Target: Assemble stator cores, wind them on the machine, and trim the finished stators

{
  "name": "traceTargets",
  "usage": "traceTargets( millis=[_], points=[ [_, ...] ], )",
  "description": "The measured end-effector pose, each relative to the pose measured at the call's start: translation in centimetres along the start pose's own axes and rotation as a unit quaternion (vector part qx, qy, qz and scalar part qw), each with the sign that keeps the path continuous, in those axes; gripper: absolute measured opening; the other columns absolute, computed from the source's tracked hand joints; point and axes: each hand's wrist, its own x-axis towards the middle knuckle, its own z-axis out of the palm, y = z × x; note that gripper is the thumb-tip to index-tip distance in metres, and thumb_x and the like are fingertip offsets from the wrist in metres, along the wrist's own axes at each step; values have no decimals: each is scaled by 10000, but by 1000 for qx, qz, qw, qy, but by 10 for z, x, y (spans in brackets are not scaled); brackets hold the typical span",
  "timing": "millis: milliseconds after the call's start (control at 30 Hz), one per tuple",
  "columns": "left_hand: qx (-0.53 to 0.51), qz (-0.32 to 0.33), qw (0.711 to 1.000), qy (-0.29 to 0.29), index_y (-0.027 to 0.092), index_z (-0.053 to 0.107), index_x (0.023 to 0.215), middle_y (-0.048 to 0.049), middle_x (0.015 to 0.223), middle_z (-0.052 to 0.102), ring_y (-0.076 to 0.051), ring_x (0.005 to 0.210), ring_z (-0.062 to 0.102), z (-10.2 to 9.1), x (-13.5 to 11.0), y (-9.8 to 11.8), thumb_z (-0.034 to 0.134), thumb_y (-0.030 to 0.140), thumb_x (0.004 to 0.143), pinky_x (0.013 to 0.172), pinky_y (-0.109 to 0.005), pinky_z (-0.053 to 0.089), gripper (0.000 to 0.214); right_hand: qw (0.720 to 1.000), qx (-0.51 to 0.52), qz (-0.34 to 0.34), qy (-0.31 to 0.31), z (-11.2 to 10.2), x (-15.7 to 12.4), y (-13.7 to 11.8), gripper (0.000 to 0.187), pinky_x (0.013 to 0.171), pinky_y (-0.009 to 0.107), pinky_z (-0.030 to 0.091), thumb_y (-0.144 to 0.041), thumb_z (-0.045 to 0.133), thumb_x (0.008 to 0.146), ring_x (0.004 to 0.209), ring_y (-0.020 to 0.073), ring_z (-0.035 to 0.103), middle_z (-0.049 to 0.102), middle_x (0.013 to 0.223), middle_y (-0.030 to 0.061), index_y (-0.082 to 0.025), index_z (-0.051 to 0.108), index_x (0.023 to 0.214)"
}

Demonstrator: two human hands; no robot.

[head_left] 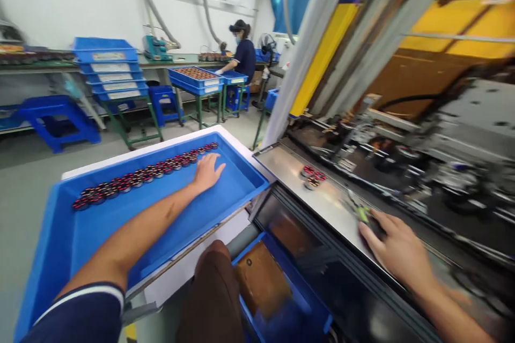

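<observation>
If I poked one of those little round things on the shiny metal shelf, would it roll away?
Probably not at first: the round parts seem to sit on their flat ends. They'd likely slide, since the metal shelf looks smooth. Tipped onto its round side, one might roll.

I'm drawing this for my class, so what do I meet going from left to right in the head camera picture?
Stack of blue trays → left hand → three small round parts → tool with a green-and-black handle → right hand, which holds that tool.
</observation>
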Motion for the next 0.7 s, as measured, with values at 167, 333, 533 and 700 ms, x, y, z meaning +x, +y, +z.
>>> traceTargets(
  millis=[167,333,533,700],
  points=[
    [-127,125,978,-106,163,607,1219,-101,1262,628,-258,1155,610,21,27,124,614,352,937,991,-508,505,340,1000,-7,16,-13,-8,1,-12,494,999,435,472,-474,466,894,1070,303,609,672,1169,169,-122,667,1178],
    [-196,128,947,-222,160,595,1231,-98,1222,639,-227,1040,653,65,49,215,613,335,941,885,-446,568,339,1000,4,15,-9,-14,-2,-14,442,1019,424,453,-415,491,907,1099,292,602,674,1174,168,-117,678,1175],
    [-287,66,919,-262,159,589,1240,-99,1221,636,-224,1026,657,68,45,244,614,340,940,862,-435,577,351,1000,19,-3,10,-17,-2,-17,458,985,435,481,-420,449,890,1041,302,636,700,1127,174,-112,705,1113],
    [-371,-5,912,-174,163,591,1242,-103,1250,626,-236,1068,644,41,32,231,612,337,941,900,-458,562,348,997,72,-16,32,-6,5,1,540,901,581,516,-524,431,805,944,430,667,714,984,244,-102,749,915]
  ],
)
